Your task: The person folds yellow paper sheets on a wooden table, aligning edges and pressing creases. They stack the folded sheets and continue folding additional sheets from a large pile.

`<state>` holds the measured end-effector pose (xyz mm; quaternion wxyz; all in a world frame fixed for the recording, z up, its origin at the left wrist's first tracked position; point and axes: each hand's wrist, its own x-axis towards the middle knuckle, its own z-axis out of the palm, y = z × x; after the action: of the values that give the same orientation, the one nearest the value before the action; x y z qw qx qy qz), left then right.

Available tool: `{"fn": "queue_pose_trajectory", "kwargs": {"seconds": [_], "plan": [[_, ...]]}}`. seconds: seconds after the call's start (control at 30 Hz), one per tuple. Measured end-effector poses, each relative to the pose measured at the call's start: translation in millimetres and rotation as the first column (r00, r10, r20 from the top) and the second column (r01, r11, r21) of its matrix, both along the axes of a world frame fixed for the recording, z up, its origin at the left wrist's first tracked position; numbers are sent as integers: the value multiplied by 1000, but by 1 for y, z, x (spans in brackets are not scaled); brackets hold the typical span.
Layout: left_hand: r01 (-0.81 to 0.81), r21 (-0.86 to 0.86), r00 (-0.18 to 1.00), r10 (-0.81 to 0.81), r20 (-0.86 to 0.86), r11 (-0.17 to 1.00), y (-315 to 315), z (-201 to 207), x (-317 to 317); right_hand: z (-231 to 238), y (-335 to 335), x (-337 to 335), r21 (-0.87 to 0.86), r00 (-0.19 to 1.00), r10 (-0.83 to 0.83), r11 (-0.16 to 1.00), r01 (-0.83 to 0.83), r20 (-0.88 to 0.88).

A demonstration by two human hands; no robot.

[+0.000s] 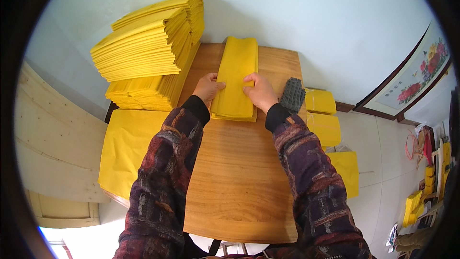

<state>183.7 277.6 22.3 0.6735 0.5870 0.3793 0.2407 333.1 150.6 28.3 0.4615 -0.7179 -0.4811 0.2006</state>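
A narrow folded stack of yellow paper (235,74) lies lengthwise on the wooden table, its near end toward me. My left hand (208,88) is closed on its left edge, thumb on top and the other fingers mostly hidden. On the opposite edge, my right hand (261,92) pinches the paper with the thumb bent over it. Just right of that hand sits a dark grey, bumpy-textured pad or cloth (292,95).
Tall piles of folded yellow paper (136,48) rise at the back left, with a flat yellow sheet stack (127,146) nearer me. Yellow bundles (323,129) stand beyond the right edge of the wooden table (239,187). A wall (287,9) borders the far side.
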Motion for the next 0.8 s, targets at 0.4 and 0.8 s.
{"fn": "queue_pose_trajectory", "kwargs": {"seconds": [0.4,0.8], "plan": [[20,286,989,24,-148,958,-23,-10,-20,3,-28,-20,-67,931,-79,992,109,355],[345,237,928,-368,63,908,-205,27,-160,-2,-126,-83,163,931,4,984,-68,364]]}}
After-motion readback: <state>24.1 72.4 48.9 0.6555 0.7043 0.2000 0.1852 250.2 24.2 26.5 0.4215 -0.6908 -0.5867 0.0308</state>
